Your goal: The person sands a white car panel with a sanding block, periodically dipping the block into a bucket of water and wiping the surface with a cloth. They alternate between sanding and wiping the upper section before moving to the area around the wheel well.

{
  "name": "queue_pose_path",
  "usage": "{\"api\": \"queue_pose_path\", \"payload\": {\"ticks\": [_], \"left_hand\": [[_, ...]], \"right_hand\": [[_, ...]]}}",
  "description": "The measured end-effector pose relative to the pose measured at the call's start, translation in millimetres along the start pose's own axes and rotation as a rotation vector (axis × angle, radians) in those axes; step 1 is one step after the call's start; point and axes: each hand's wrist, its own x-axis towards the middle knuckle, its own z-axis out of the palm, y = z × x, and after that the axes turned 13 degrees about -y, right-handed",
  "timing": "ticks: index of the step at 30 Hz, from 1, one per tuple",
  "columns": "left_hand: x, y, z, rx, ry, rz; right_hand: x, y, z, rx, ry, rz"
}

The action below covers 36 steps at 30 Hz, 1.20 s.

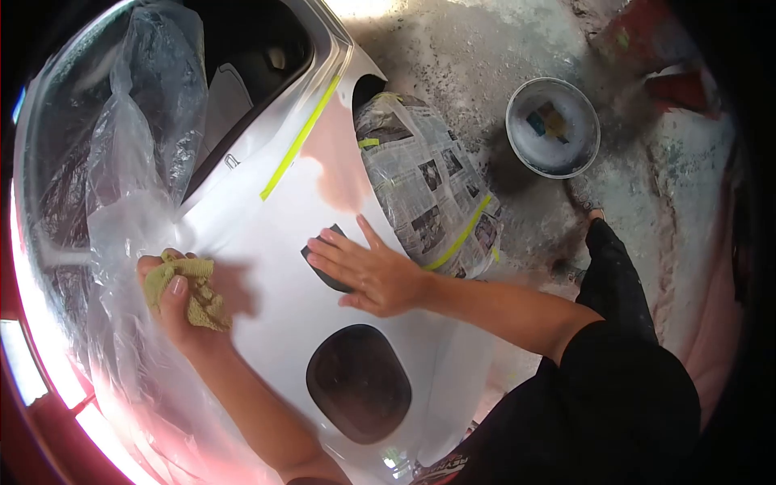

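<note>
My left hand (172, 303) is closed around a crumpled yellow-green cloth (208, 301), held near the plastic sheeting at the left. On the white car body panel (275, 267) my right hand (380, 279) lies flat with fingers stretched out and thumb apart. Beneath those fingers is a dark piece of sandpaper (336, 283), pressed to the panel and partly covered by the hand. Ahead of the right hand, a pinkish-beige patch (335, 174) shows on the panel by the wheel arch. Nearer my body is a dark rounded opening or cover (359, 384).
Newspaper and clear plastic (424, 190) wrap the wheel area, with yellow-green tape (303, 137) on the panel beyond. Clear plastic sheeting (133, 242) hangs over the car's left side. A round basin (517, 158) holding small pads in liquid stands on the stained concrete floor (453, 56).
</note>
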Motion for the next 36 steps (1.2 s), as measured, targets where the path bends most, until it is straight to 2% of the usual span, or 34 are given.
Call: {"api": "queue_pose_path", "payload": {"ticks": [2, 4, 6, 8, 10, 12, 14, 16, 19, 21, 22, 24, 27, 30, 31, 34, 36], "left_hand": [[-1.6, -0.2, 4.8, 0.051, 0.037, -0.022], [0.3, 0.6, 8.8, 0.065, 0.052, -0.021], [-2.7, 1.6, 4.9, 0.084, 0.054, -0.047], [0.2, 1.7, 7.0, 0.115, 0.055, -0.049], [2.6, 2.6, 10.3, 0.151, 0.047, -0.063], [1.5, 3.8, 17.1, 0.191, 0.047, -0.096], [0.8, 5.5, 17.8, 0.23, 0.039, -0.115], [1.4, 4.7, 16.8, 0.254, 0.034, -0.112], [2.3, 5.9, 23.4, 0.275, 0.072, -0.101], [7.1, 2.7, 37.2, 0.289, 0.168, -0.066], [7.5, 3.5, 32.9, 0.311, 0.134, -0.078], [4.8, 4.0, 21.5, 0.358, 0.061, -0.115], [5.2, 2.2, 20.7, 0.387, 0.069, -0.097], [4.4, 3.9, 25.4, 0.396, 0.091, -0.113], [4.1, 3.5, 27.0, 0.401, 0.105, -0.106], [5.8, 2.4, 24.1, 0.396, 0.111, -0.094], [3.2, -1.8, 23.0, 0.4, 0.133, -0.067]], "right_hand": [[25.7, 33.0, -13.6, -0.04, 0.042, -0.003], [71.8, 75.5, -35.2, -0.102, 0.182, 0.068], [86.3, 90.9, -35.2, -0.096, 0.201, 0.189], [45.9, 53.3, -7.7, -0.149, 0.162, 0.144], [-13.7, 4.2, 6.9, 0.017, -0.036, 0.105], [-8.8, 24.4, 1.7, -0.064, -0.025, 0.068], [47.0, 87.5, -2.1, -0.15, 0.342, 0.134], [95.9, 136.8, -27.8, 0.048, 0.38, 0.272], [97.3, 146.9, -6.1, -0.204, 0.485, 0.183], [55.2, 59.1, -10.0, 0.004, 0.3, 0.183], [40.2, 28.7, -8.4, 0.101, 0.262, 0.138], [47.1, 40.1, -22.5, 0.037, 0.203, 0.157], [110.3, 147.7, -28.9, 0.194, 0.444, 0.345], [126.1, 175.7, -43.8, 0.318, 0.418, 0.497], [113.7, 168.2, -24.3, 0.242, 0.472, 0.354], [86.8, 120.9, -13.4, 0.261, 0.44, 0.292], [110.4, 175.2, -30.0, 0.309, 0.399, 0.382]]}}
